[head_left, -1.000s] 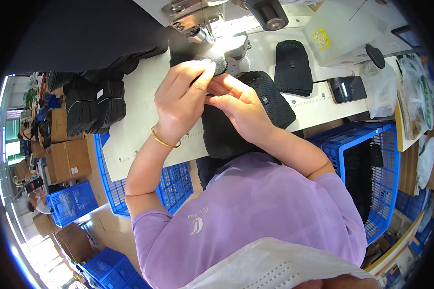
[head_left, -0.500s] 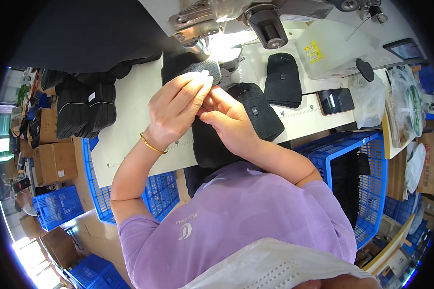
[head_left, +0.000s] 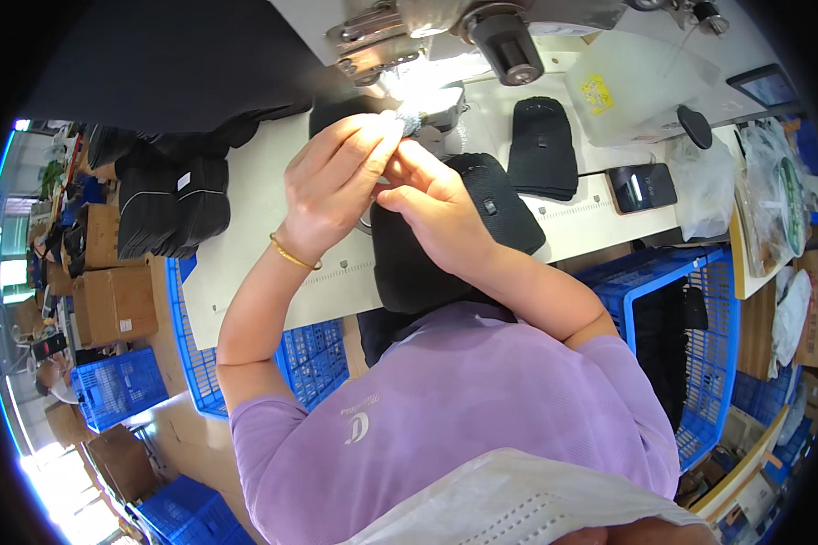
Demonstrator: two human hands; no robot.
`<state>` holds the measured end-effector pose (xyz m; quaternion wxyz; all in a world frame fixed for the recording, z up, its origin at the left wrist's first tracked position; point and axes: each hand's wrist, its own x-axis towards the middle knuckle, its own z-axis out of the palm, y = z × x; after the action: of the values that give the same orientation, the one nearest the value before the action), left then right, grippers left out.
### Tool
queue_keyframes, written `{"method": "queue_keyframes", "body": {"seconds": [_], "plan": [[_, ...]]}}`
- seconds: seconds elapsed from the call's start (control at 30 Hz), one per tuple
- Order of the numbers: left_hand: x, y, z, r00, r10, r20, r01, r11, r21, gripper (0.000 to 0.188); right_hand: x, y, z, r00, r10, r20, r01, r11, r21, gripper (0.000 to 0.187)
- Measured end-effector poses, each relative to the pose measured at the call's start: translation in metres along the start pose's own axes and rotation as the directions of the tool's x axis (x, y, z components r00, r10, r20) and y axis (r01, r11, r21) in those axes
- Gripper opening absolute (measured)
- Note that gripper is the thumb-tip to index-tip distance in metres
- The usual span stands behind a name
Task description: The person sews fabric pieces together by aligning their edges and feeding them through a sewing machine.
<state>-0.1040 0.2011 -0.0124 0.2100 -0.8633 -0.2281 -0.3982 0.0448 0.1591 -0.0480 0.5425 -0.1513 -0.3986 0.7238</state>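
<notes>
Both hands meet in front of a sewing machine's lit needle area, fingertips pressed together. Between them is a small grey-and-black fabric piece, its edge showing beyond the fingers and brightly lit. My left hand, with a gold bangle at the wrist, is closed on it from the left. My right hand pinches it from the right, thumb bent inward; the fingers hide most of the piece. Below my right hand lie black padded fabric pieces, with a small tag on the upper one. The machine head stands just beyond.
Another black fabric stack and a phone lie right on the white table. Banded black bundles sit at its left. Blue crates flank me, and a clear plastic bag lies by the far-right edge.
The fabric piece, flatter and more visible before, now shows only a narrow, bunched edge beyond my fingers. The whole view has shifted slightly; both hands stay together.
</notes>
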Motion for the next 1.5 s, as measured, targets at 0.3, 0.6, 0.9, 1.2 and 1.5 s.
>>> {"method": "queue_keyframes", "body": {"seconds": [0.3, 0.6, 0.9, 1.2, 1.5], "plan": [[0.001, -0.007, 0.005, 1.000, 0.001, -0.001, -0.001, 0.999, 0.042, 0.035, 0.014, 0.001, 0.002, 1.000, -0.008, -0.013, 0.009, 0.996, 0.084, 0.052], [0.008, -0.002, 0.009, 1.000, 0.006, -0.009, -0.005, 0.992, 0.125, 0.031, 0.015, -0.003, 0.000, 1.000, 0.007, -0.019, -0.006, 0.997, 0.075, 0.058], [0.012, 0.005, 0.004, 0.998, -0.031, 0.055, 0.023, 0.989, 0.146, 0.033, 0.010, -0.008, 0.000, 0.999, 0.040, -0.036, -0.039, 0.998, 0.044, 0.055], [0.015, 0.005, 0.007, 0.999, -0.034, 0.037, 0.028, 0.987, 0.158, 0.026, 0.008, -0.008, 0.002, 0.996, 0.054, -0.076, -0.047, 0.995, 0.090, 0.055], [0.015, 0.000, 0.001, 0.992, -0.122, 0.040, 0.111, 0.971, 0.212, 0.025, 0.005, -0.006, -0.005, 0.997, 0.009, -0.078, -0.005, 0.999, 0.050, 0.053]]}}
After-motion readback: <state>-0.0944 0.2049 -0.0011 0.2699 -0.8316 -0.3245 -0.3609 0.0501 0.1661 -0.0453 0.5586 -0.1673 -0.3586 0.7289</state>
